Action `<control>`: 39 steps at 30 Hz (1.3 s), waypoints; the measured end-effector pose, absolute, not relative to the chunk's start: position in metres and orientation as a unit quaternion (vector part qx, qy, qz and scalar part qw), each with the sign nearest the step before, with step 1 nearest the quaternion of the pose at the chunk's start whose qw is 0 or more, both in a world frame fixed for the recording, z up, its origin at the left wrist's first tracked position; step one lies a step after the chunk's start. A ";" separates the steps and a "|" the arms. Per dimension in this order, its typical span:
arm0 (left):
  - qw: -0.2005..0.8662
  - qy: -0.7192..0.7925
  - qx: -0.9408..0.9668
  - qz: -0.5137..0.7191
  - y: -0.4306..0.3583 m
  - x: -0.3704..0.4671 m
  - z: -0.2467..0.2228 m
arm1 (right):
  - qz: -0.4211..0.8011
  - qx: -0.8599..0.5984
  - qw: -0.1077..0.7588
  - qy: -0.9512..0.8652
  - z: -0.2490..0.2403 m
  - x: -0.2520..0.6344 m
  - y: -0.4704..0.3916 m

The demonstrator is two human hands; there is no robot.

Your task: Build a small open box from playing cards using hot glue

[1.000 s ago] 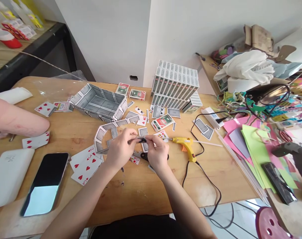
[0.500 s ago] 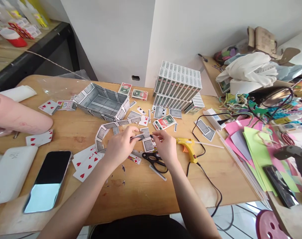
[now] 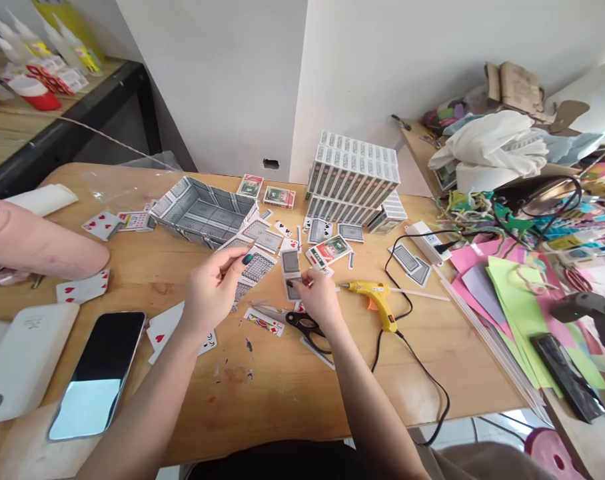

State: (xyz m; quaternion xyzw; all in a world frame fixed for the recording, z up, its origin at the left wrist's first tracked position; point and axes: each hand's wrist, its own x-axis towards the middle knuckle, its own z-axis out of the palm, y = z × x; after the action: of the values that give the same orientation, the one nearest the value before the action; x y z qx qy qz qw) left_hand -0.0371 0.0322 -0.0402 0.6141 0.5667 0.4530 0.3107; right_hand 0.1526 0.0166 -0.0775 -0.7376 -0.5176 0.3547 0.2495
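Note:
My left hand (image 3: 211,287) pinches a strip of patterned playing cards (image 3: 257,266) between thumb and fingertips; part of the strip is hidden behind the hand. In my right hand (image 3: 316,295), thumb and fingers close on the lower end of a grey-backed playing card piece (image 3: 291,261), which looks folded. Just below the right hand lie black-handled scissors (image 3: 307,325), partly under the wrist. A cut jack card (image 3: 263,321) rests by the blades. Beyond my left hand stands an open box made of cards (image 3: 197,230). Right of my right hand lies a yellow glue gun (image 3: 377,300).
Stacked card packs (image 3: 352,170) rise at the back, with a loose pack (image 3: 327,251) before them. The glue gun's black cord runs past a power strip (image 3: 427,239). At left are a phone (image 3: 100,373), a white power bank (image 3: 27,357) and a pink bottle (image 3: 37,237).
My hands have moved apart, the left one shifting left with the card strip. The curved strip has changed position, and the right hand has come slightly down and left with the card piece.

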 end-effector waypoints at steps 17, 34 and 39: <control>0.310 0.533 0.658 0.431 0.017 -0.034 -0.024 | 0.730 -0.378 0.547 -0.162 -0.050 0.144 0.018; 0.313 0.535 0.658 0.427 0.016 -0.029 -0.018 | 0.727 -0.381 0.558 -0.122 -0.054 0.147 0.018; 0.309 0.530 0.663 0.428 0.016 -0.029 -0.020 | 0.728 -0.372 0.563 -0.119 -0.055 0.148 0.017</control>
State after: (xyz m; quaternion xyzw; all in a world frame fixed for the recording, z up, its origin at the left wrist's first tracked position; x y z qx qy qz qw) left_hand -0.0291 0.0164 -0.0196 0.6632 0.5302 0.4283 0.3091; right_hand 0.1476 0.0175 -0.0548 -0.3717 -0.1189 0.7282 0.5634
